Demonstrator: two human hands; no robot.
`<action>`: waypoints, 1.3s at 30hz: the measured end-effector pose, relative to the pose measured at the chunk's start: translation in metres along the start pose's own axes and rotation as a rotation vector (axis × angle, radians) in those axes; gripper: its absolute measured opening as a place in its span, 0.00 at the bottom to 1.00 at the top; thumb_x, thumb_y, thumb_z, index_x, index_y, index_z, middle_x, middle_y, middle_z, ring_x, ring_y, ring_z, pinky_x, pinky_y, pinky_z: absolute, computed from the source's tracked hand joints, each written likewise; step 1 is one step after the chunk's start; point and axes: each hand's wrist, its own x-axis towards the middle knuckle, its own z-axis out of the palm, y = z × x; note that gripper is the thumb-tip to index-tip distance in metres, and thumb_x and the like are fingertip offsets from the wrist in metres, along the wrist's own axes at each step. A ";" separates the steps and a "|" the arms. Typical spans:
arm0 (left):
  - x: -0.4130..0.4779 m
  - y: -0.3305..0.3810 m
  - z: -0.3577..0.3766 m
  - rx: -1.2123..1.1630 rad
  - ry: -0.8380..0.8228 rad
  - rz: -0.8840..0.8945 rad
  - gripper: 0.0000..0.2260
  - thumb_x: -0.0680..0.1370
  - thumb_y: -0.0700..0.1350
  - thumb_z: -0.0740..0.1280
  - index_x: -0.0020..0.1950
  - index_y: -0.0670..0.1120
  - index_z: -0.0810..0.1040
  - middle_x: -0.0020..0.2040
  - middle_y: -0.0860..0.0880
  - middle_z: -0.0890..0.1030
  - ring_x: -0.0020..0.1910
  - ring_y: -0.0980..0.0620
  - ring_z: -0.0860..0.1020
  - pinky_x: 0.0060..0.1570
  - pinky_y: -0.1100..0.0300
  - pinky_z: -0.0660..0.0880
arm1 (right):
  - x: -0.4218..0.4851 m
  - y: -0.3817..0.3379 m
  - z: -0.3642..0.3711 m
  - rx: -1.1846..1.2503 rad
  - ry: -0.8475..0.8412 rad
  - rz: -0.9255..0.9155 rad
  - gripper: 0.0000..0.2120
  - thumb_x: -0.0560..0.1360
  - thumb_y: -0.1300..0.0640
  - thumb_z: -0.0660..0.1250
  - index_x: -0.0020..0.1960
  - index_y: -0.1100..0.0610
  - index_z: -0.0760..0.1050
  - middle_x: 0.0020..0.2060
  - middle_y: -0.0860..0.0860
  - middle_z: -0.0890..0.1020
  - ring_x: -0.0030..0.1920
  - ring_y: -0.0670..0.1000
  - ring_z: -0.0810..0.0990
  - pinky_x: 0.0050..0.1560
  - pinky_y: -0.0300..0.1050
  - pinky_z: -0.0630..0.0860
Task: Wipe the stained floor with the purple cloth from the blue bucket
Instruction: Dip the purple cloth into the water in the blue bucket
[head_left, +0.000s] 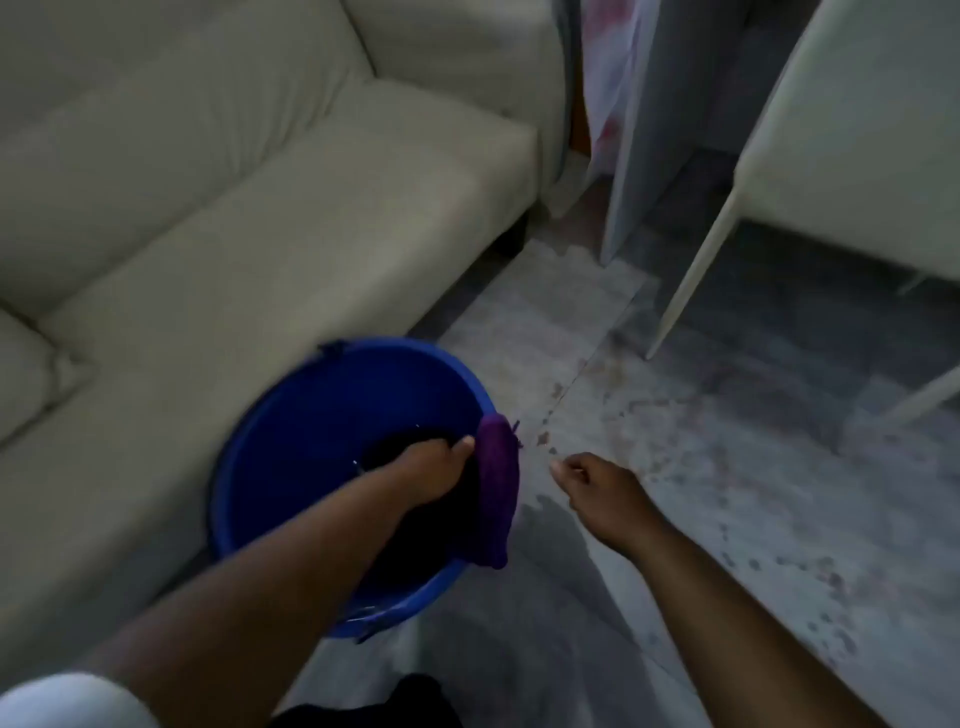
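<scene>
Inside the bucket (291, 467), the left hand (431, 470) closes on the purple cloth (496, 493) draped over its right rim, the right hand (592, 483) beside it loosely curled, empty; next, lifting it toward the stains (613, 415) beyond.

Purple cloth (497, 488), blue bucket (291, 441)

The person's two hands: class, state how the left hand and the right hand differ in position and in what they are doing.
The left hand reaches into the blue bucket and grips the purple cloth; the right hand hovers outside it, over the stained floor. The left holds something; the right is loosely curled and empty. Both are bare.
</scene>
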 end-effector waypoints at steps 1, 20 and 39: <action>0.023 -0.006 0.010 -0.108 -0.055 -0.032 0.29 0.81 0.63 0.49 0.71 0.45 0.70 0.68 0.41 0.75 0.61 0.44 0.75 0.68 0.48 0.67 | 0.017 0.011 0.021 0.134 -0.029 0.016 0.26 0.79 0.35 0.57 0.66 0.51 0.75 0.60 0.54 0.82 0.56 0.54 0.82 0.61 0.53 0.78; 0.084 -0.020 0.024 -0.866 0.173 0.263 0.15 0.81 0.55 0.61 0.49 0.46 0.82 0.40 0.44 0.87 0.36 0.48 0.86 0.41 0.53 0.81 | 0.096 0.044 0.050 0.967 -0.025 -0.293 0.07 0.81 0.51 0.65 0.57 0.50 0.78 0.50 0.52 0.87 0.50 0.54 0.87 0.49 0.52 0.84; 0.116 0.108 0.217 -0.391 0.186 0.533 0.12 0.81 0.41 0.56 0.65 0.43 0.66 0.53 0.41 0.77 0.49 0.43 0.77 0.45 0.53 0.72 | 0.092 0.244 -0.099 0.456 0.372 -0.306 0.37 0.76 0.76 0.62 0.76 0.44 0.65 0.64 0.36 0.78 0.64 0.45 0.78 0.56 0.32 0.77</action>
